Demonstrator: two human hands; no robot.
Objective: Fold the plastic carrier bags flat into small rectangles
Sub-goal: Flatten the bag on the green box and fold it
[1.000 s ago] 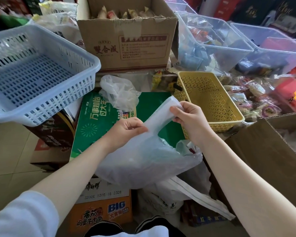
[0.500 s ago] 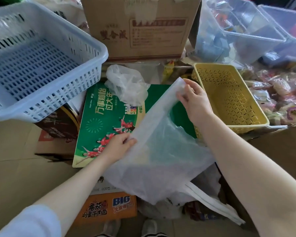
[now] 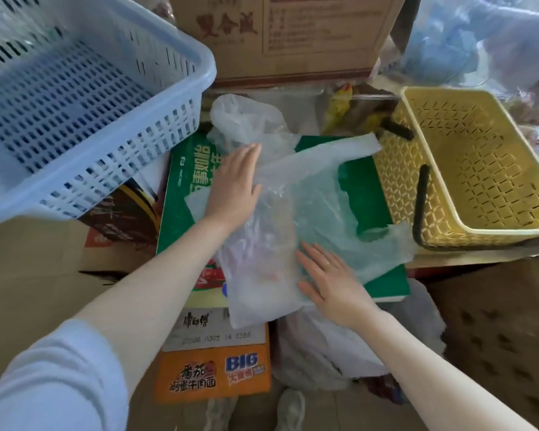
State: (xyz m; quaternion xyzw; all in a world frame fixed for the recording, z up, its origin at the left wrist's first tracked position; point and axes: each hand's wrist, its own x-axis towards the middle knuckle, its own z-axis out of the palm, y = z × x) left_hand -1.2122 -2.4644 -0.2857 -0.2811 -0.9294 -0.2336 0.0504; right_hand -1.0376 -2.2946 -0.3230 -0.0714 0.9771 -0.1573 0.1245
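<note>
Straight fingers [image 3: 316, 253] of the right hand [image 3: 330, 279] and the flat left hand [image 3: 235, 185] press one thin, crinkled, translucent carrier bag [image 3: 293, 219] onto a glossy green box [image 3: 364, 181]. One crumpled bag [image 3: 243, 122] lies at twelve o'clock; one yellow lattice basket [image 3: 467, 231] at three.

Orange carton [image 3: 213, 373]: "BIG" in blue-and-white letters, Chinese characters beneath and beside it; on its white top panel, brush-style characters and a faint printed code, "0305 16 2328" legible. Brown cardboard box [image 3: 293, 35]: large red Chinese characters, small print illegible. Green box [image 3: 181, 194]: pale Chinese characters, partly covered.
</note>
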